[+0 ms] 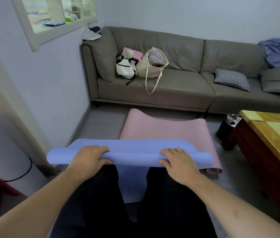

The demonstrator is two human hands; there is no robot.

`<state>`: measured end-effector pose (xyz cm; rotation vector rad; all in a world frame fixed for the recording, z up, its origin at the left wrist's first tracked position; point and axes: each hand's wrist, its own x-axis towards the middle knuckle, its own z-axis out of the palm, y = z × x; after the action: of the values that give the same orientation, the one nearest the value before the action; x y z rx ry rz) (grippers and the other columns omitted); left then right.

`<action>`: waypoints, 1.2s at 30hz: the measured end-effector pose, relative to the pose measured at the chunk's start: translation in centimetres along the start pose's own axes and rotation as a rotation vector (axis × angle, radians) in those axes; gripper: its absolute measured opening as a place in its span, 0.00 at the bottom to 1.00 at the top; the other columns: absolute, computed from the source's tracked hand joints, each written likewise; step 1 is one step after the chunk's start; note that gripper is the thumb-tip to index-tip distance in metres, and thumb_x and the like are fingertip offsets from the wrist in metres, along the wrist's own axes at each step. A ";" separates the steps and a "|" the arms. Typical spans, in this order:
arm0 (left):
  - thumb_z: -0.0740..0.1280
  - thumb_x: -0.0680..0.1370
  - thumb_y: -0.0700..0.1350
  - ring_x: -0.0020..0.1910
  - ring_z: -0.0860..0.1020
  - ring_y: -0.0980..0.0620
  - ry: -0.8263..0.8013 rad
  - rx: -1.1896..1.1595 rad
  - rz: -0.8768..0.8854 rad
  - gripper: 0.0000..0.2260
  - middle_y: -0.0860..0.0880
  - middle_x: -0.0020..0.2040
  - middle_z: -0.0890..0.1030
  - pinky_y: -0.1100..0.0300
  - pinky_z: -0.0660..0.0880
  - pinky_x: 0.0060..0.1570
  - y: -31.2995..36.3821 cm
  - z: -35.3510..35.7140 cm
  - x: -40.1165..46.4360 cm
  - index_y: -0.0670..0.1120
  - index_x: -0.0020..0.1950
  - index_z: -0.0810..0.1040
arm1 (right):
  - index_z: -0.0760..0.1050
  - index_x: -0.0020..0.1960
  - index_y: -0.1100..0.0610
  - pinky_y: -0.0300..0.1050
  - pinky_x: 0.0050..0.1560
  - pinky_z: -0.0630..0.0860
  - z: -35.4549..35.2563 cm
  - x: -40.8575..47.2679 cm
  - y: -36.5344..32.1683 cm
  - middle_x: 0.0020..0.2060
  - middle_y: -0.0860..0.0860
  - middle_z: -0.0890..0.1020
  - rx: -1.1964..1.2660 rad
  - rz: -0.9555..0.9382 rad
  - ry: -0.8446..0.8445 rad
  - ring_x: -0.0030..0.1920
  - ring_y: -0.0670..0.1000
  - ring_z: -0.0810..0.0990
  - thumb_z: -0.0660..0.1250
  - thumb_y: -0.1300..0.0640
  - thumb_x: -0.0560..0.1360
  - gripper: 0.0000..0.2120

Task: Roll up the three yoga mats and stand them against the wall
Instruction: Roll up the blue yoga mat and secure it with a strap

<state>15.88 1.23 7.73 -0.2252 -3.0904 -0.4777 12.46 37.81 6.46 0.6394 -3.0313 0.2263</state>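
A blue yoga mat (pixel 132 157) lies partly rolled across my lap, its loose end hanging between my legs. My left hand (pixel 89 157) grips the roll left of centre, fingers over the top and thumb underneath. On the right part of the roll, my right hand (pixel 177 160) holds it the same way. Beneath and beyond it a pink yoga mat (pixel 161 127) lies spread on the floor toward the sofa, its near end curled into a small roll at the right. No third mat shows in the frame.
A grey sofa (pixel 178 90) with bags and cushions stands along the far wall. A wooden table (pixel 273 134) sits at the right, a black bin (pixel 226 127) beside it. The left wall (pixel 50 83) has a door frame and a cable on the floor.
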 end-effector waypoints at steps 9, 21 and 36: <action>0.65 0.82 0.63 0.68 0.75 0.53 -0.178 -0.048 -0.064 0.20 0.58 0.67 0.79 0.60 0.67 0.60 0.0 -2.3 -0.4 0.58 0.72 0.76 | 0.70 0.49 0.48 0.52 0.48 0.73 -2.7 0.6 -0.1 0.39 0.46 0.78 0.082 -0.004 -0.094 0.44 0.54 0.75 0.61 0.48 0.86 0.07; 0.48 0.85 0.63 0.60 0.73 0.47 -0.212 0.220 -0.130 0.20 0.50 0.56 0.75 0.49 0.71 0.62 1.7 -0.2 -1.0 0.53 0.60 0.73 | 0.67 0.52 0.46 0.51 0.47 0.69 -2.5 1.9 -0.8 0.45 0.45 0.78 -0.019 0.082 -0.327 0.48 0.54 0.76 0.53 0.46 0.88 0.08; 0.54 0.85 0.63 0.62 0.70 0.46 -0.140 0.222 -0.176 0.15 0.50 0.61 0.70 0.50 0.70 0.61 2.6 0.6 0.3 0.54 0.62 0.71 | 0.81 0.64 0.42 0.52 0.63 0.68 1.0 -1.6 0.0 0.55 0.43 0.73 0.049 0.015 0.051 0.55 0.52 0.75 0.57 0.31 0.75 0.26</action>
<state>15.93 3.87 7.95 0.0171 -3.2812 -0.1211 13.92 38.33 5.41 0.6046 -2.9913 0.3129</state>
